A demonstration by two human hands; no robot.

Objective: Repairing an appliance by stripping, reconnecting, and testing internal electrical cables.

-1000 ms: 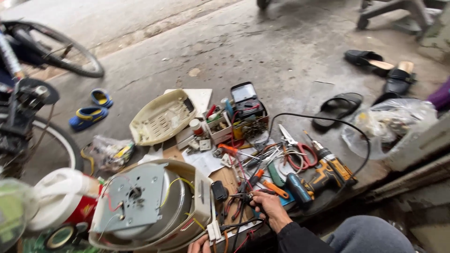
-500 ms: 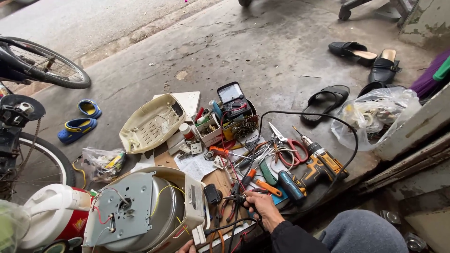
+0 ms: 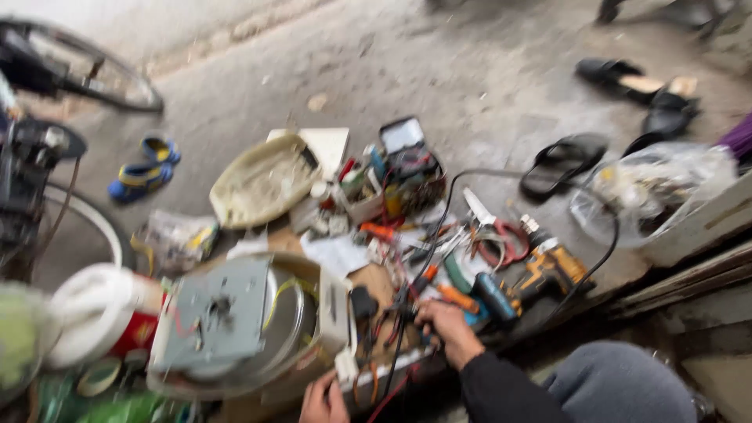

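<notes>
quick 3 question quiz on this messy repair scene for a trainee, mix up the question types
1. True or false: the right hand rests among the wires and tools on the board.
2. Which lies nearest the right hand? A the blue sandals B the yellow and black drill C the black slippers
3. Fill in: the left hand is at the lower edge of the opened metal ____.

Key: 1 true; 2 B; 3 appliance (its round underside faces up).
</notes>
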